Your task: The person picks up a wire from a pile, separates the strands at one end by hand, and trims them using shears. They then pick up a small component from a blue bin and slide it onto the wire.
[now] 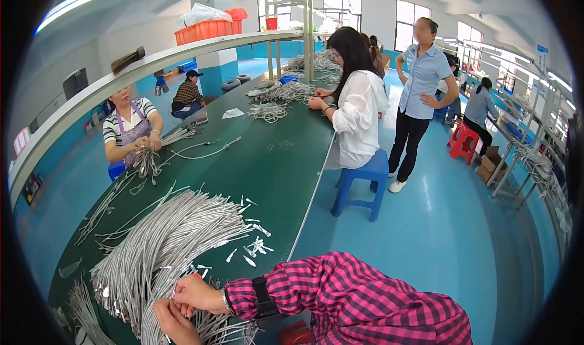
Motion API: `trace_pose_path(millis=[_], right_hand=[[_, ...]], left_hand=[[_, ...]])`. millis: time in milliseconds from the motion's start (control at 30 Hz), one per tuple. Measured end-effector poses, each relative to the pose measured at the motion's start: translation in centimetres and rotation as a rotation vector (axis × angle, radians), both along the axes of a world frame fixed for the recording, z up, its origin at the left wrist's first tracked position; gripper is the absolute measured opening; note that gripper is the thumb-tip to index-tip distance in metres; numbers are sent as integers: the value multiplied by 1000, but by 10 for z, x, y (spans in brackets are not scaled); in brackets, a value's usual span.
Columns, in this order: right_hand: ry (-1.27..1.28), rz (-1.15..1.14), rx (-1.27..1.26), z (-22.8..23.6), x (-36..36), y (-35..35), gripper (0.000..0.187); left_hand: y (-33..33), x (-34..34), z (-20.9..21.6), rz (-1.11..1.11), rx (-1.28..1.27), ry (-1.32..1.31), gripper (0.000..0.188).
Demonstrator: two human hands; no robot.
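Observation:
Over a large bundle of grey cables (164, 238), my two hands meet with their fingertips close together. My right hand (199, 294), below a pink and black plaid sleeve, is closed in a pinch. Facing it, my left hand (175, 322) is also closed, its thumb and fingers pressed together. What they hold is too small and covered to name. A bit of an orange thing (196, 276) shows just behind my right hand. Metal-tipped cable ends lie left of my hands. Small white pieces (258, 246) are scattered right of the bundle.
The green table (243, 175) stretches away, with another cable pile (283, 93) farther back. Across it, a person (131, 126) handles cables. A person in white (359, 108) sits on a blue stool (363, 184) at the right edge; another person (424, 71) stands behind. A shelf rail (201, 46) runs above.

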State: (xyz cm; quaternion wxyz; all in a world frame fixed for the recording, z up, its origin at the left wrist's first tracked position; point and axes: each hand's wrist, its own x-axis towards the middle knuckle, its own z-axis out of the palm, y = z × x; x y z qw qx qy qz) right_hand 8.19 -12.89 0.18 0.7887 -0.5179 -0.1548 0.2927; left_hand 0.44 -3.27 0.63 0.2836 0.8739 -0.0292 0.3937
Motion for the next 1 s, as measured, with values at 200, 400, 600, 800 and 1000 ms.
trace_pose_path(millis=[200, 400, 600, 800, 1000], right_hand=[[4, -20, -16, 1, 0, 4, 11], [-12, -44, -12, -1, -1, 7, 12], [-11, -54, 27, 1, -4, 8, 13], [-19, -16, 1, 3, -2, 3, 15], [14, 36, 43, 10, -1, 3, 17]], left_hand=[[0, 1, -2, 9, -37, -7, 3], [0, 2, -4, 45, -152, 43, 5], [1, 1, -5, 37, -183, 28, 5], [-1, 2, -6, 1, -221, 5, 5], [4, -2, -4, 44, -205, 31, 5]])
